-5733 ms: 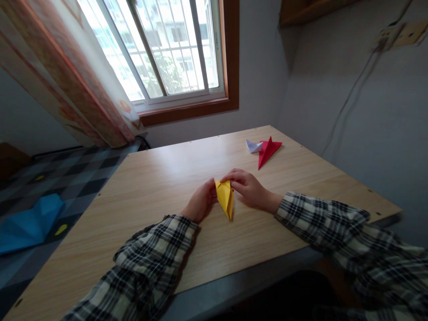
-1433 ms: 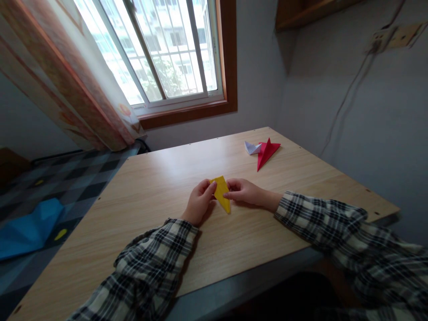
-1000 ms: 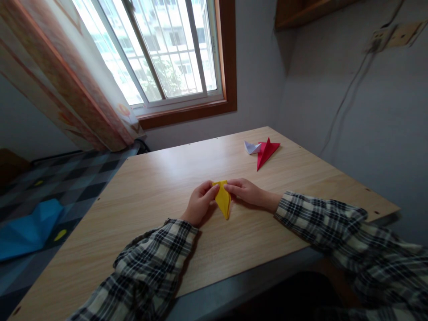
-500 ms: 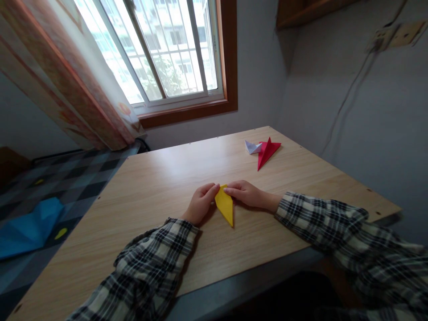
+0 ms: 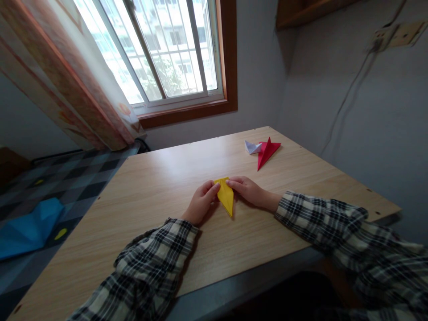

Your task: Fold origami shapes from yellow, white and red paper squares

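Between my fingertips: yellow folded paper (image 5: 225, 195), light, creasable, slippery; left hand (image 5: 201, 203), right hand (image 5: 248, 191) pinching top edges, point toward me.

Home room, curtained window (image 5: 167, 58), wooden desk (image 5: 160, 178)

folded papers: 3 – yellow (image 5: 225, 196), red (image 5: 266, 151), white (image 5: 250, 147) | hands: 2 | table (image 5: 160, 178): 1

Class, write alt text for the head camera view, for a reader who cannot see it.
Two hands in plaid sleeves, the left hand and the right hand, pinch a folded yellow paper on a wooden table. Farther back lie a red folded paper and a white folded paper, with a barred window beyond.
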`<state>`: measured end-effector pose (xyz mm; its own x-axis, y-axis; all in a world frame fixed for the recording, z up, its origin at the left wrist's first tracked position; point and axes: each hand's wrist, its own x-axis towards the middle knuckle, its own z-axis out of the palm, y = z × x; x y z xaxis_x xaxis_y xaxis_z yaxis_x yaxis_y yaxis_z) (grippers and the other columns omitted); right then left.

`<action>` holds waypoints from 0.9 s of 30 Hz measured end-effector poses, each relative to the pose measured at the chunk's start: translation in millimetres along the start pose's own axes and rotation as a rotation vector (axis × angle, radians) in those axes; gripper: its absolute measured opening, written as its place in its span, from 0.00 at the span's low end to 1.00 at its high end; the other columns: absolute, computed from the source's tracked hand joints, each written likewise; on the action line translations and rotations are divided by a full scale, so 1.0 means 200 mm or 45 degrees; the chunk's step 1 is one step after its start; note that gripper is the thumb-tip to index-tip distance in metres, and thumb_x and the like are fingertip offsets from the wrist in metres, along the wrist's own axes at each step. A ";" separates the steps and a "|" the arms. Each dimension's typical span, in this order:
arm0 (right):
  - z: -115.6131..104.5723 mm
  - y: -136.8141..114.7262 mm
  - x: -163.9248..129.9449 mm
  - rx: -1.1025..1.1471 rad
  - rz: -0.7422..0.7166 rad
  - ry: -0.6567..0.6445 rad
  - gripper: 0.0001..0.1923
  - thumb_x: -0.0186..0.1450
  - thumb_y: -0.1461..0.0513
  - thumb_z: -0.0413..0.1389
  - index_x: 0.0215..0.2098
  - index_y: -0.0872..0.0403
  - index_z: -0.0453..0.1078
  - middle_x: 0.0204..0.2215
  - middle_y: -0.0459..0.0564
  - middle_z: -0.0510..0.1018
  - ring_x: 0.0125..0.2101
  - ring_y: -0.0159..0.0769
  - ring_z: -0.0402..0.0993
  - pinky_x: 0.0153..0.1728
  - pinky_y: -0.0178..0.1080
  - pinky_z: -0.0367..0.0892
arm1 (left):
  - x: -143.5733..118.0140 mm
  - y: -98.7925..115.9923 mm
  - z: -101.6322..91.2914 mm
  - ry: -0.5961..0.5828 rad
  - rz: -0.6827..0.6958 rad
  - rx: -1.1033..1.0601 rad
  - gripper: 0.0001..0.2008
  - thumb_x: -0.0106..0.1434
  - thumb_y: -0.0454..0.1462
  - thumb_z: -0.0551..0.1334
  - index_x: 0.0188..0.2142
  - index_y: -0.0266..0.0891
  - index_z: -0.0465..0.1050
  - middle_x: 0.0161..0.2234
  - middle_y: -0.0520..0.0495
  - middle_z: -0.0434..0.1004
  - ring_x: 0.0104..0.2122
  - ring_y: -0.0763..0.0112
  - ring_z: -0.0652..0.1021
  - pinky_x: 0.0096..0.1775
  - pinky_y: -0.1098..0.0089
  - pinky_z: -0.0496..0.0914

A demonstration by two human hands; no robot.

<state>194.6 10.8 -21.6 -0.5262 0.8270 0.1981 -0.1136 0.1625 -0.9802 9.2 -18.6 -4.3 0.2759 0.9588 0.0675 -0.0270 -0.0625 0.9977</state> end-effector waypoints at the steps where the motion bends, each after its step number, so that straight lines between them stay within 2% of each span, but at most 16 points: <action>1: 0.00 0.00 0.00 0.000 -0.001 0.012 0.23 0.65 0.44 0.55 0.31 0.56 0.69 0.23 0.43 0.68 0.24 0.29 0.62 0.25 0.34 0.58 | 0.00 -0.01 0.00 0.007 -0.005 -0.011 0.18 0.60 0.50 0.66 0.33 0.37 0.71 0.29 0.51 0.71 0.29 0.72 0.71 0.33 0.71 0.67; 8: 0.01 -0.02 0.00 0.039 -0.085 0.054 0.24 0.66 0.42 0.53 0.28 0.54 0.66 0.24 0.44 0.68 0.24 0.30 0.63 0.25 0.34 0.61 | 0.02 -0.03 0.00 0.038 0.042 -0.035 0.18 0.61 0.51 0.66 0.35 0.37 0.72 0.30 0.51 0.73 0.31 0.71 0.72 0.35 0.70 0.68; 15: -0.01 -0.03 -0.01 -0.052 -0.129 0.069 0.20 0.67 0.46 0.56 0.28 0.53 0.64 0.22 0.41 0.67 0.25 0.30 0.62 0.27 0.35 0.59 | 0.04 -0.05 -0.01 0.019 0.023 -0.087 0.18 0.61 0.51 0.65 0.37 0.37 0.72 0.30 0.51 0.72 0.32 0.70 0.72 0.36 0.69 0.68; 23: -0.01 -0.02 0.00 0.035 -0.089 0.076 0.20 0.68 0.46 0.54 0.29 0.53 0.64 0.24 0.42 0.67 0.25 0.30 0.63 0.27 0.35 0.59 | 0.03 -0.05 -0.01 -0.017 0.031 -0.116 0.17 0.62 0.50 0.65 0.38 0.38 0.73 0.31 0.51 0.73 0.33 0.71 0.73 0.38 0.69 0.69; 27: -0.01 -0.02 0.00 0.003 -0.123 0.074 0.17 0.68 0.50 0.55 0.30 0.54 0.65 0.22 0.41 0.67 0.25 0.30 0.62 0.28 0.35 0.59 | 0.02 -0.05 -0.01 -0.020 0.024 -0.101 0.17 0.63 0.49 0.65 0.39 0.38 0.73 0.32 0.51 0.73 0.33 0.71 0.74 0.37 0.70 0.70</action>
<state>197.1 11.0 -18.2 -0.4629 0.8375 0.2905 -0.1635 0.2414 -0.9565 8.3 -13.4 -13.7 0.2895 0.9532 0.0872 -0.1085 -0.0579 0.9924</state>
